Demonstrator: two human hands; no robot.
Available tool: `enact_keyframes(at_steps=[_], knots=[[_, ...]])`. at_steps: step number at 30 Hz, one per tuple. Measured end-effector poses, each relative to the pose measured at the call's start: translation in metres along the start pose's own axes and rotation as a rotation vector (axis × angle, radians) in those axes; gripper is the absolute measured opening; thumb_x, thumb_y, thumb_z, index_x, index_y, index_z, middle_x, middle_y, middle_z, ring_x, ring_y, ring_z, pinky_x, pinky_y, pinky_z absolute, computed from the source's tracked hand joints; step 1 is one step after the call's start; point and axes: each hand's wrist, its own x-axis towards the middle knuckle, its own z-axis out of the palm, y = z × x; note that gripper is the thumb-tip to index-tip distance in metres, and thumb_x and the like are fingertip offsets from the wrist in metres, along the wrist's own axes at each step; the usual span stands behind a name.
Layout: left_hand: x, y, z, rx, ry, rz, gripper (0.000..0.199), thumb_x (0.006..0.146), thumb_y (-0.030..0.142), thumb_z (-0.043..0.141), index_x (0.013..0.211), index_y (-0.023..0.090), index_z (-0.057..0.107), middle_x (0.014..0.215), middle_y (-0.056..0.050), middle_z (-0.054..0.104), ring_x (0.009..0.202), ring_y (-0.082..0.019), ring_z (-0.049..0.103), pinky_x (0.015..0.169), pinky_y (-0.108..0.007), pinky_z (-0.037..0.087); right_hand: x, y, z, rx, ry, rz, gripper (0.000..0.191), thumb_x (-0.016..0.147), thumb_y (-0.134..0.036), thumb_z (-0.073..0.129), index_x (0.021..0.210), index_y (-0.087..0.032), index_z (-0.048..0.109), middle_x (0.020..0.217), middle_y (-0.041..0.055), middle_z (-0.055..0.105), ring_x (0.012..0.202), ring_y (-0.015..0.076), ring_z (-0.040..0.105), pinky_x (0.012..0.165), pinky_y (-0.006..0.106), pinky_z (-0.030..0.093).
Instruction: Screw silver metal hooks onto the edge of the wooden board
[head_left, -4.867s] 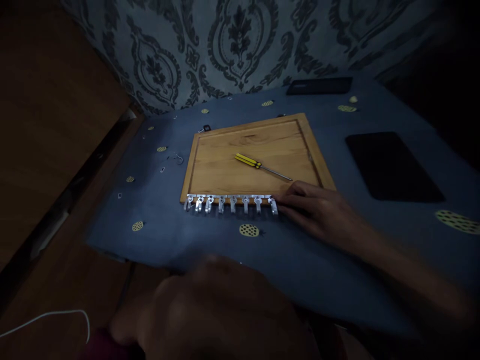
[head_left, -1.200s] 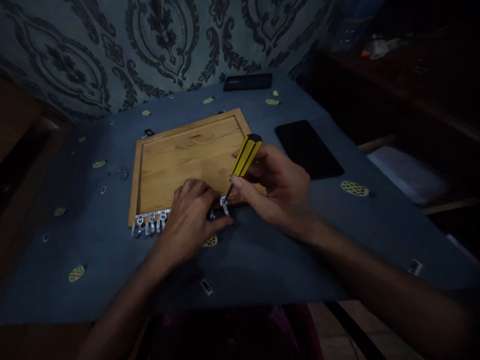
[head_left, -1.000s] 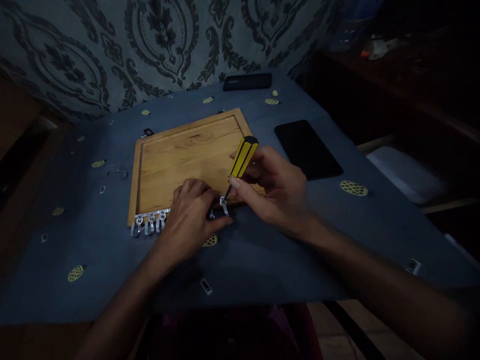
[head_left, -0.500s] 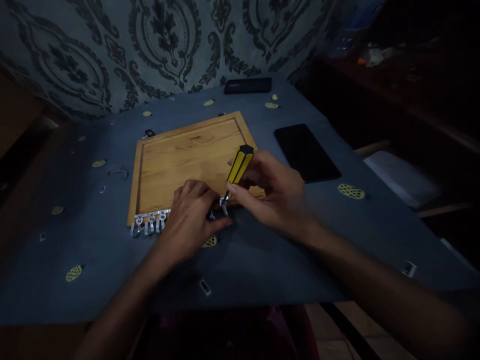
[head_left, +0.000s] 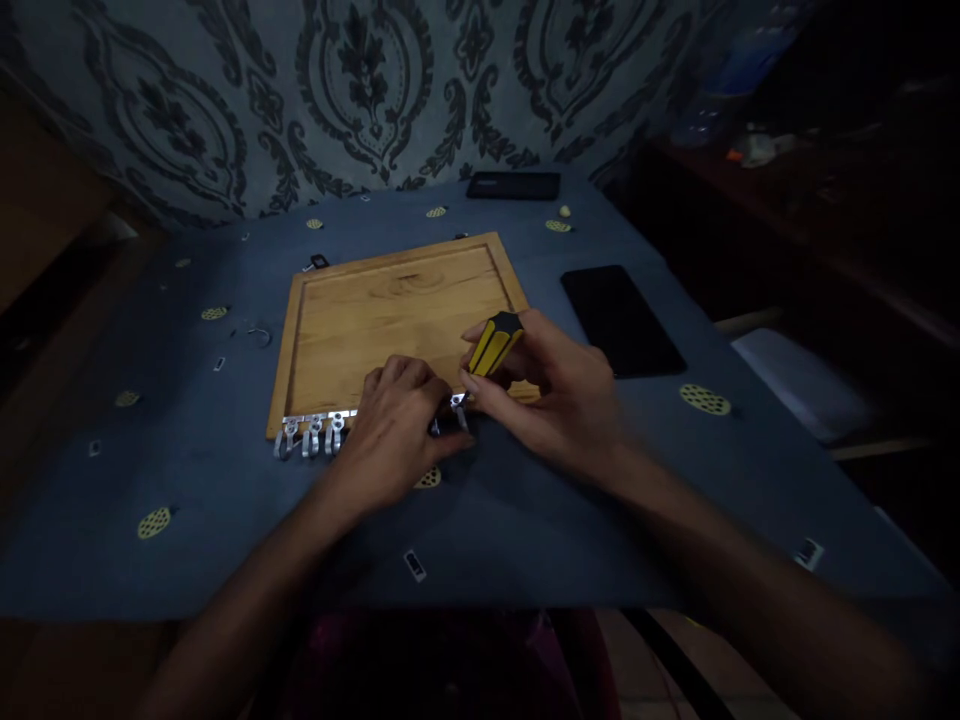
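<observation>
A wooden board (head_left: 375,325) with a raised rim lies on the cloth-covered table, and a rail of metal hooks (head_left: 334,432) runs along its near edge. My left hand (head_left: 401,420) is closed over the middle of this rail, fingers on the board and thumb below a hook, hiding part of the rail. In my right hand (head_left: 555,395) is a yellow and black screwdriver (head_left: 495,345), gripped between thumb and fingers. It leans with its handle up and to the right. Its shaft points down at the right-hand hook (head_left: 460,408); the tip is too small to make out.
A black phone-like slab (head_left: 622,320) lies right of the board, and a black phone case (head_left: 514,185) sits at the back by the patterned wall. A small loose hook (head_left: 260,336) rests on the left. Dark furniture with a plastic bottle (head_left: 731,75) stands at the right.
The screwdriver handle leans further to the right and is seen more end-on. My left hand keeps its place on the rail. The whole view has shifted slightly.
</observation>
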Motion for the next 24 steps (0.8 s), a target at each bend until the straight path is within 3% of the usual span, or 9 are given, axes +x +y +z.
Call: enact_keyframes(at_steps=[5, 11, 18, 24], knots=[[0.0, 0.002, -0.002, 0.004, -0.02, -0.015, 0.038, 0.085, 0.038, 0.084, 0.114, 0.017, 0.072, 0.114, -0.008, 0.067, 0.115, -0.032, 0.055, 0.101, -0.049, 0.046, 0.004, -0.001, 0.001, 0.087, -0.041, 0.032, 0.008, 0.095, -0.03, 0.068, 0.096, -0.022, 0.065, 0.077, -0.0004, 0.062, 0.069, 0.0156, 0.061, 0.061, 0.029, 0.052], [0.0, 0.003, -0.003, -0.011, -0.055, -0.031, 0.04, 0.086, 0.039, 0.084, 0.116, 0.016, 0.071, 0.12, -0.009, 0.067, 0.12, -0.033, 0.054, 0.102, -0.049, 0.046, 0.008, -0.004, 0.0, 0.167, -0.092, 0.071, 0.022, 0.097, -0.037, 0.069, 0.083, -0.022, 0.062, 0.076, 0.0003, 0.059, 0.07, 0.0154, 0.06, 0.06, 0.028, 0.05], [-0.001, 0.002, -0.002, 0.014, -0.034, -0.025, 0.039, 0.086, 0.039, 0.083, 0.116, 0.017, 0.07, 0.119, -0.009, 0.067, 0.119, -0.032, 0.055, 0.101, -0.048, 0.047, 0.008, -0.002, 0.008, 0.346, -0.082, 0.242, 0.036, 0.085, -0.048, 0.084, 0.087, -0.023, 0.059, 0.075, -0.0034, 0.061, 0.057, 0.0111, 0.058, 0.05, 0.026, 0.049], [0.0, 0.002, -0.003, 0.011, -0.061, -0.034, 0.034, 0.087, 0.04, 0.083, 0.108, 0.016, 0.072, 0.12, -0.01, 0.068, 0.121, -0.034, 0.055, 0.102, -0.05, 0.046, 0.011, -0.006, 0.005, 0.484, -0.144, 0.253, 0.033, 0.088, -0.046, 0.082, 0.105, -0.023, 0.067, 0.081, -0.0035, 0.064, 0.063, 0.0111, 0.064, 0.058, 0.025, 0.054]])
